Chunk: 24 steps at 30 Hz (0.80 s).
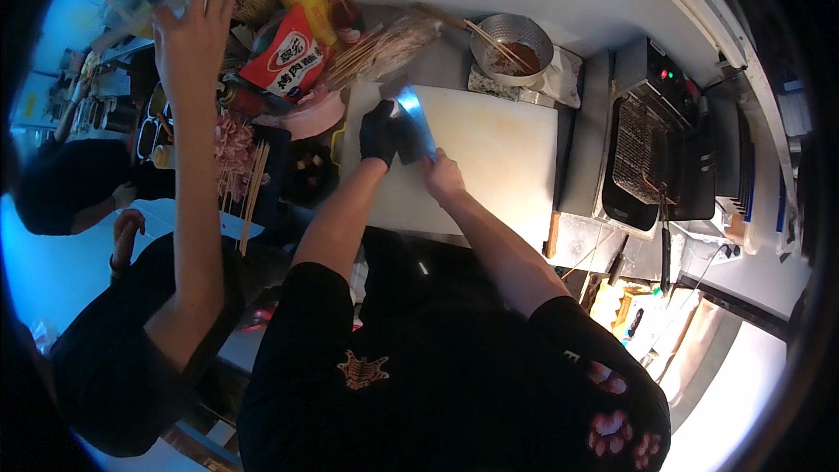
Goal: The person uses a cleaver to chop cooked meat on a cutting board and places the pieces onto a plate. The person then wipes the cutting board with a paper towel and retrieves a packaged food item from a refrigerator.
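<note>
My right hand [444, 177] is closed around the handle of a broad metal cleaver [411, 115], its blade pointing away from me over a large white cutting board [498, 157]. Beside the blade, on its left, my left hand [380, 134] wears a black glove; its fingers are bent near the blade, and whether they grip anything is hidden by the dark glove. To the left of the board lie a slab of pink meat [314, 116] and a dark tray [272, 164] with skewered meat [234, 151] and bare bamboo skewers [252, 190].
A co-worker's raised arm [196, 111] crosses the left side; another person [72, 177] stands beyond. Behind the board are a steel pan [512, 46] with chopsticks, bundled skewers [387, 46] and a red packet [288, 56]. At right stands a deep fryer [645, 151] with a wire basket.
</note>
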Each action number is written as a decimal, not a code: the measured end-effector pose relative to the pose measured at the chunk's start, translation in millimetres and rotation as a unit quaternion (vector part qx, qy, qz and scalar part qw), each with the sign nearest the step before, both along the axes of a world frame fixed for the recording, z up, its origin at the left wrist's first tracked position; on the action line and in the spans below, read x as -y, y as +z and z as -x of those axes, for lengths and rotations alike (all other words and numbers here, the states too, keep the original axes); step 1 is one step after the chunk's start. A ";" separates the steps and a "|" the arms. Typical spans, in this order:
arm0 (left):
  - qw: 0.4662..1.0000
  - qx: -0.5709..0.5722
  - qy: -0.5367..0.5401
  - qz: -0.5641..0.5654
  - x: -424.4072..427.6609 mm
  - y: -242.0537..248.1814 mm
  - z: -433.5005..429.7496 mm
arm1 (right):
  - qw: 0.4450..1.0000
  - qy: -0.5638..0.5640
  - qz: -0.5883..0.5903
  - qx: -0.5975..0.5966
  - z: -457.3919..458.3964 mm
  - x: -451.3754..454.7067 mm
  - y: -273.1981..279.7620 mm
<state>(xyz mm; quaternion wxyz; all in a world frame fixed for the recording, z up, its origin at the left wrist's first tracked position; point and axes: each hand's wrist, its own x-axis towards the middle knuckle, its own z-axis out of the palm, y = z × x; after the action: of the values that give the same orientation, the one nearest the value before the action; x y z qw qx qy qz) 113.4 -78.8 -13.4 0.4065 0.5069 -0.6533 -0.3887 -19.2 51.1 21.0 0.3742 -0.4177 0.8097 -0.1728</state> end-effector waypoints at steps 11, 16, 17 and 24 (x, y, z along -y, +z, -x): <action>0.987 0.051 -0.089 0.123 29.0 -0.2 -12.7 | 0.999 -0.034 -0.013 0.036 -12.6 -3.4 -7.4; 0.976 -0.041 -0.148 -0.157 -12.3 -7.6 0.8 | 0.999 -0.024 0.008 0.033 -13.2 -6.2 1.9; 0.931 -0.168 -0.159 -0.282 -20.9 -5.9 -5.9 | 0.999 -0.024 0.007 0.025 -13.1 -6.4 3.6; 0.938 -0.055 -0.180 -0.290 33.9 -3.4 -35.3 | 0.997 -0.032 0.007 0.074 -10.1 -5.3 0.8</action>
<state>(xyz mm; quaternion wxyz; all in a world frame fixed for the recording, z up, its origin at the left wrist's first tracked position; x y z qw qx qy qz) 148.7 -112.7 -16.8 0.2003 0.4545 -0.5695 -0.6550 -9.1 56.4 21.8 0.4249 -0.3804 0.7913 -0.2205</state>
